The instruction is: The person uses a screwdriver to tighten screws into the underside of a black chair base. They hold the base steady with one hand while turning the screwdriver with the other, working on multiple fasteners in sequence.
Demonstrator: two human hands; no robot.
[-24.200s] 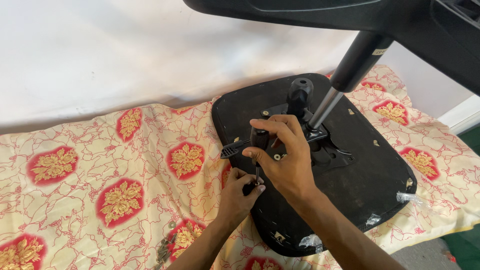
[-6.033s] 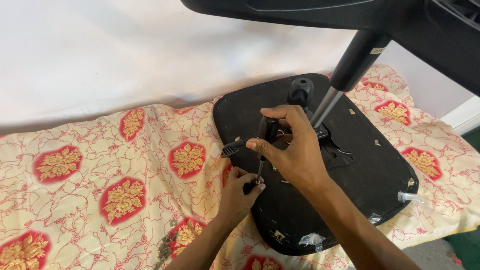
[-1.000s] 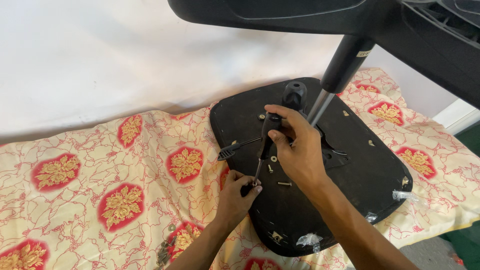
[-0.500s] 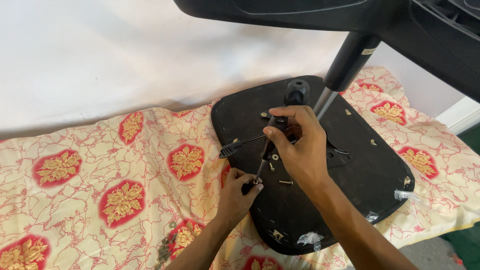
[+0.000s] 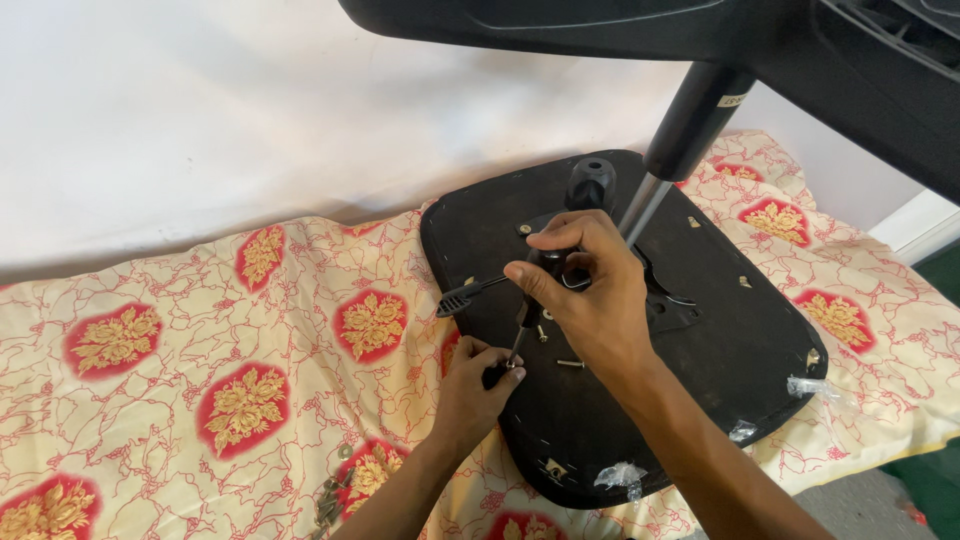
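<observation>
- The right hand [image 5: 590,290] is clenched around the dark handle of a screwdriver [image 5: 527,318], which stands almost upright, tilted a little, with its thin shaft pointing down at the seat underside.
- The left hand [image 5: 478,385] is closed at the foot of that shaft, fingertips pinched around the tip where it meets the board; whatever small part they hold is hidden by the fingers.
- Both hands work on a black chair seat [image 5: 740,360] lying upside down on a bed, near its left edge.
- A black lever [image 5: 465,296] sticks out to the left from the metal plate [image 5: 670,300] in the middle of the seat, just beside the right hand.
- A loose screw [image 5: 570,364] lies on the board between the two hands' wrists.
- A dark post with a silver rod [image 5: 668,165] rises from the plate toward a black chair base [image 5: 620,25] at the top of the view.
- The bed carries a cream sheet [image 5: 200,350] with red and gold flower medallions; a few small metal pieces [image 5: 328,500] lie on it near the left forearm.
</observation>
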